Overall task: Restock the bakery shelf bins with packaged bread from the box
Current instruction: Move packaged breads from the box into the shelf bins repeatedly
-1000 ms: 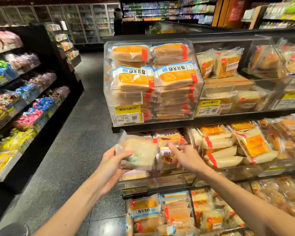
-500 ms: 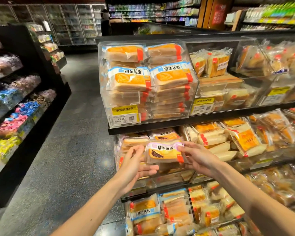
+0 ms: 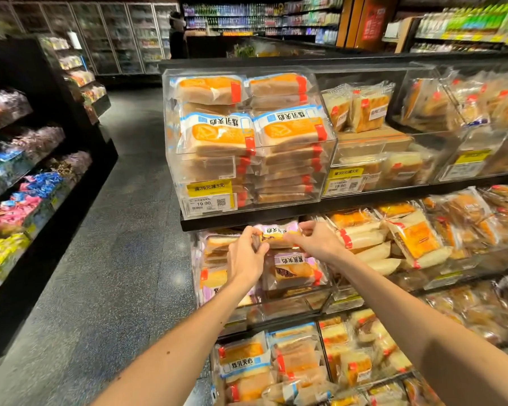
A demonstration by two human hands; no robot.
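A purple-labelled packaged bread [image 3: 277, 234] sits at the top of the stack in the clear middle-shelf bin [image 3: 294, 306], just under the upper shelf's edge. My left hand [image 3: 245, 254] grips its left end and my right hand [image 3: 317, 241] grips its right end. Another purple-labelled pack [image 3: 294, 269] lies directly beneath it. To its left in the same bin stand more packs [image 3: 214, 250]. The box is out of view.
The clear bin above [image 3: 247, 142] is packed with orange-and-blue bread packs behind a yellow price tag [image 3: 208, 197]. More bread bins run to the right [image 3: 408, 238] and below [image 3: 276, 364]. A dark aisle floor [image 3: 115, 259] and a candy shelf [image 3: 27, 183] lie left. A person [image 3: 176, 33] stands far back.
Both hands moved up and deeper into the middle bin. The pack my left hand held a second ago now lies in the bin. Both hands now hold a purple-labelled pack at the top of the stack.
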